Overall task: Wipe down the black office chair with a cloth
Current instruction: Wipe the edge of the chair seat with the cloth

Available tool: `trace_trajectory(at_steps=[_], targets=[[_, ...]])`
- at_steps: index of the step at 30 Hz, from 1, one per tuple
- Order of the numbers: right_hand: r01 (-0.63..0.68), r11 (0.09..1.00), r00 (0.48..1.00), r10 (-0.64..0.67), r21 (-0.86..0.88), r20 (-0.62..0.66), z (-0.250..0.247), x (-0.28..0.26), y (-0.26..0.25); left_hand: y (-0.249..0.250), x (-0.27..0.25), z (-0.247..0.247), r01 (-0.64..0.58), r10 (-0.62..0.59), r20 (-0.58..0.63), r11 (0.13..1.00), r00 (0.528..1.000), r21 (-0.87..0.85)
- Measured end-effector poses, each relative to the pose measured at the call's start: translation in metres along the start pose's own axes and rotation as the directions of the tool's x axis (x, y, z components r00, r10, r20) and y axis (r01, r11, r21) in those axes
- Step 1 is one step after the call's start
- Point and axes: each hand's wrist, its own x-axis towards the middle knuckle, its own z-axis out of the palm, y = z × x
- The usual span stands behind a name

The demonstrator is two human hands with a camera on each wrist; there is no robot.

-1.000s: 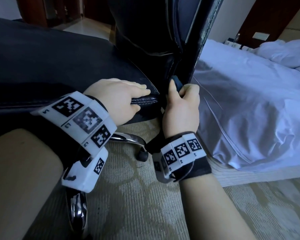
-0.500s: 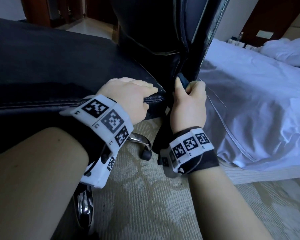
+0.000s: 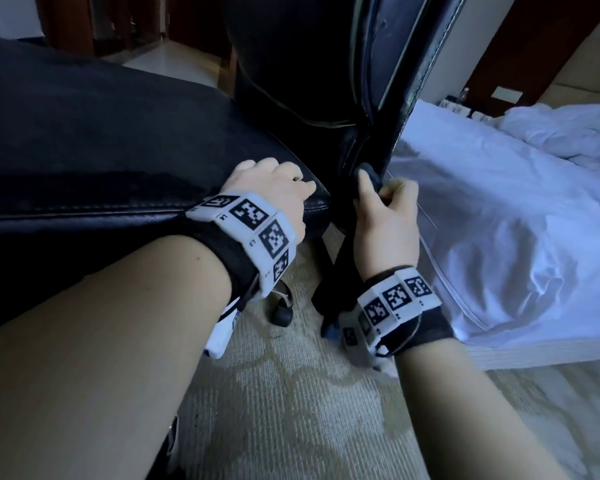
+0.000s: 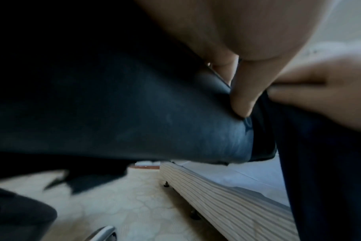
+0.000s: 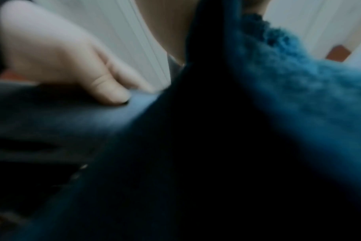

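The black office chair's seat [image 3: 101, 150] fills the left of the head view, and its backrest [image 3: 309, 64] rises at top centre. My left hand [image 3: 274, 188] grips the seat's near right corner, fingers over the top and thumb [image 4: 243, 97] pressed on the side edge. My right hand [image 3: 388, 216] holds a dark blue cloth [image 3: 369, 176] against the lower side edge of the backrest, just right of that corner. The rest of the cloth [image 5: 299, 89] hangs below the hand. The right wrist view is blurred and shows my left hand [image 5: 62, 57] on the seat [image 5: 72, 122].
A bed with white sheets [image 3: 499, 220] stands close on the right, with its striped base [image 4: 227, 203] on short feet. Under the seat are a black castor [image 3: 281, 315] and a chrome base leg [image 4: 101, 234]. Beige patterned carpet [image 3: 291, 393] covers the floor.
Both hands keep their holds on the seat corner and the cloth. The head view has come nearer, so my forearms fill more of it. The right hand has hardly moved along the backrest.
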Motion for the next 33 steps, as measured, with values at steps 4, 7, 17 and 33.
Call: trace_trajectory(at_steps=[4, 7, 17, 33], targets=[[0.126, 0.975, 0.992, -0.125, -0.184, 0.017, 0.001, 0.03, -0.021, -0.004, 0.008, -0.008, 0.025, -0.023, 0.09, 0.999, 0.996, -0.02], [0.235, 0.84, 0.967, -0.149, -0.489, 0.208, 0.017, 0.013, -0.006, -0.007, 0.006, -0.003, 0.022, -0.022, 0.113, 1.0, 0.993, 0.004], [0.096, 0.982, 0.994, -0.086, -0.164, 0.067, 0.007, 0.016, -0.006, -0.01, 0.012, 0.001, 0.065, -0.059, 0.223, 0.998, 0.973, -0.02], [0.443, 0.553, 0.896, -0.273, -0.705, 0.349, -0.002, 0.045, -0.031, -0.008, 0.01, -0.002, 0.066, -0.055, 0.201, 0.996, 0.978, -0.052]])
